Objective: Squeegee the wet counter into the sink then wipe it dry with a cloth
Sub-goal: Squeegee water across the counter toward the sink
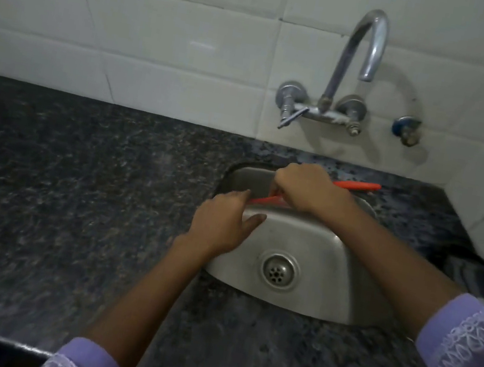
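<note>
Right hand: fingers closed around the middle of the orange squeegee, held over the sink's far rim. Left hand: fingers loosely spread, fingertips touching the squeegee's near end, not gripping. Sink bowl: 1 drain, otherwise empty. Surrounding granite counter: dark, speckled.

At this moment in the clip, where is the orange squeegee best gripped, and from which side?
Mid-length, from above, probably: the orange squeegee lies long and thin across the back of the sink, both ends projecting. The right hand already closes over its middle that way, while the left hand has its fingers at the near-left end. The handle is hidden, so I can't confirm it.
</note>
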